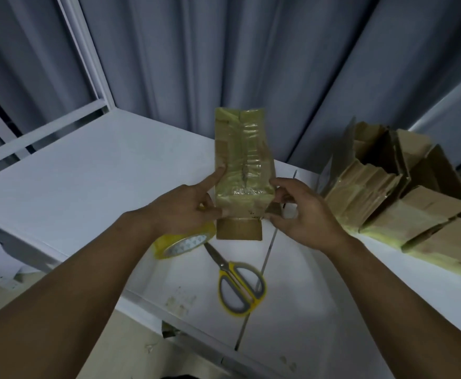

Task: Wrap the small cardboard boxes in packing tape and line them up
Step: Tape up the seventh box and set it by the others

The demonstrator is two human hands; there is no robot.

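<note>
White worktop [87, 173], a bit grubby near the front edge. Yellow tape roll [183, 242] about centre, yellow-handled scissors [240, 285] just beside it at 5 o'clock, heap of taped cardboard boxes [388, 203] at 3 o'clock.

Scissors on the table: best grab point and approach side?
Take the scissors by the yellow handle loops, coming from above on the near side. They lie flat with the loops toward the person and the blades pointing away toward the tape roll.
</note>
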